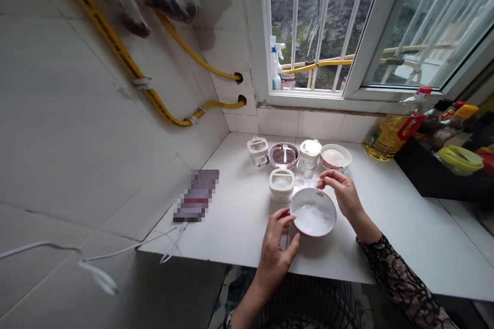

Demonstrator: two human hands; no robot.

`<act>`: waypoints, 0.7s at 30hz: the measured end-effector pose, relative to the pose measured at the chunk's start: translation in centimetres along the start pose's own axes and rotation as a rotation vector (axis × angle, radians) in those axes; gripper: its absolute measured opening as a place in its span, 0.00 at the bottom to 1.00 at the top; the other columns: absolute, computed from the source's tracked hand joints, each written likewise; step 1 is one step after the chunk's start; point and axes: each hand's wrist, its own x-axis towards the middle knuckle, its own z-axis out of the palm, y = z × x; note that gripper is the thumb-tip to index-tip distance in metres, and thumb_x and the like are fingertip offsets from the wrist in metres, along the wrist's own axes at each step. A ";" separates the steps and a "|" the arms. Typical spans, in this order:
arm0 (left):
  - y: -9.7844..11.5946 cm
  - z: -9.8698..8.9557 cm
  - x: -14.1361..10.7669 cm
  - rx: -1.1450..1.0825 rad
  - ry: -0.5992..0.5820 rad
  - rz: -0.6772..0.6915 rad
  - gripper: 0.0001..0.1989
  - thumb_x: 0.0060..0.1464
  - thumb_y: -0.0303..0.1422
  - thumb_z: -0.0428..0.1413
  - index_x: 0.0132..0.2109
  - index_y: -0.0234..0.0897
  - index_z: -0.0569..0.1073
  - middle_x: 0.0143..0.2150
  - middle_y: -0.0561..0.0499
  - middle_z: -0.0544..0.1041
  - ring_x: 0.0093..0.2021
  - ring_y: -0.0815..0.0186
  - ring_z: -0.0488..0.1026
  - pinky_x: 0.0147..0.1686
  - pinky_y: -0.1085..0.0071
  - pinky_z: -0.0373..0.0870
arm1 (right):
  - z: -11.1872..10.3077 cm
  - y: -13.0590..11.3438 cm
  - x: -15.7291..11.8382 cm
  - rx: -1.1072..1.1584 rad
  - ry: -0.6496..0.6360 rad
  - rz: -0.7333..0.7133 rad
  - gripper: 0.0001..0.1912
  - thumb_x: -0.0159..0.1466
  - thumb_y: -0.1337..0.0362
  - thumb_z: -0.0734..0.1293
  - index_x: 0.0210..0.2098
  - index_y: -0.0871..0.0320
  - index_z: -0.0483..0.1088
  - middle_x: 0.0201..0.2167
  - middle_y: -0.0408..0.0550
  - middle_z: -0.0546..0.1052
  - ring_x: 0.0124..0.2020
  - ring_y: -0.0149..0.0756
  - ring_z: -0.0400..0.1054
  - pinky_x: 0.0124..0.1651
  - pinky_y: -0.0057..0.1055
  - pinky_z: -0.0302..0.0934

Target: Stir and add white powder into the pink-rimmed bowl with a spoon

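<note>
Now, left hand (275, 253): half open, curled around the rim of the bowl (313, 234), gripping it.
Right hand (345, 195): fingers pinched just above the bowl, grip unclear.
Bowl: holding white powder (312, 218), on the counter (231, 229), just beside a lidded jar (281, 193).

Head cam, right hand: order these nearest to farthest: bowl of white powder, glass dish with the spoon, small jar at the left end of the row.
1. Bowl of white powder: just ahead of the right hand.
2. Glass dish: farther left along the row at the wall.
3. Small jar: left end of the row, farthest.
</note>
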 end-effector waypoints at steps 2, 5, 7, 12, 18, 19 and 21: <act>0.0 0.0 0.0 -0.004 -0.001 -0.006 0.16 0.59 0.27 0.56 0.54 0.44 0.71 0.57 0.44 0.71 0.56 0.57 0.73 0.48 0.62 0.78 | 0.9 0.1 -0.3 -0.103 0.029 -0.142 0.11 0.61 0.54 0.69 0.36 0.55 0.72 0.28 0.46 0.79 0.32 0.39 0.74 0.40 0.37 0.68; 0.0 0.0 0.0 -0.006 -0.003 -0.015 0.15 0.59 0.27 0.56 0.53 0.43 0.71 0.57 0.43 0.71 0.56 0.57 0.73 0.48 0.61 0.78 | 2.0 0.3 -0.7 -0.385 -0.014 -0.448 0.07 0.67 0.58 0.65 0.39 0.54 0.72 0.34 0.49 0.81 0.36 0.41 0.76 0.50 0.43 0.66; 0.0 0.0 0.0 -0.006 -0.005 -0.023 0.15 0.60 0.28 0.56 0.54 0.43 0.71 0.57 0.43 0.71 0.56 0.57 0.73 0.49 0.60 0.78 | 2.4 0.4 -0.8 -0.569 -0.086 -0.631 0.08 0.69 0.63 0.62 0.38 0.53 0.73 0.33 0.48 0.81 0.35 0.40 0.75 0.56 0.47 0.62; 0.0 0.0 -0.1 -0.007 -0.003 -0.025 0.15 0.60 0.28 0.56 0.53 0.43 0.72 0.57 0.44 0.71 0.56 0.57 0.73 0.48 0.61 0.78 | 1.8 -0.1 -1.1 -0.587 -0.026 -0.639 0.08 0.68 0.66 0.62 0.38 0.53 0.73 0.34 0.49 0.81 0.37 0.42 0.74 0.55 0.46 0.63; 0.1 -0.1 0.0 0.005 -0.004 -0.014 0.15 0.60 0.28 0.56 0.54 0.44 0.71 0.57 0.44 0.71 0.57 0.58 0.72 0.48 0.62 0.78 | -0.4 -0.3 -1.3 -0.451 0.013 -0.386 0.06 0.62 0.66 0.63 0.31 0.53 0.73 0.24 0.45 0.76 0.33 0.42 0.72 0.43 0.38 0.65; 0.1 -0.1 0.0 0.007 -0.005 -0.011 0.15 0.60 0.28 0.56 0.54 0.44 0.71 0.57 0.44 0.71 0.56 0.58 0.72 0.48 0.63 0.77 | -0.6 -0.2 -1.2 -0.494 -0.014 -0.398 0.07 0.60 0.68 0.63 0.29 0.53 0.72 0.22 0.44 0.75 0.34 0.42 0.72 0.45 0.39 0.64; 0.1 -0.1 0.0 0.012 -0.002 -0.003 0.15 0.60 0.28 0.56 0.54 0.43 0.71 0.57 0.44 0.71 0.56 0.58 0.72 0.48 0.63 0.78 | -0.7 0.0 -1.0 -0.589 -0.097 -0.436 0.08 0.58 0.70 0.62 0.26 0.53 0.71 0.20 0.42 0.74 0.32 0.41 0.70 0.51 0.43 0.61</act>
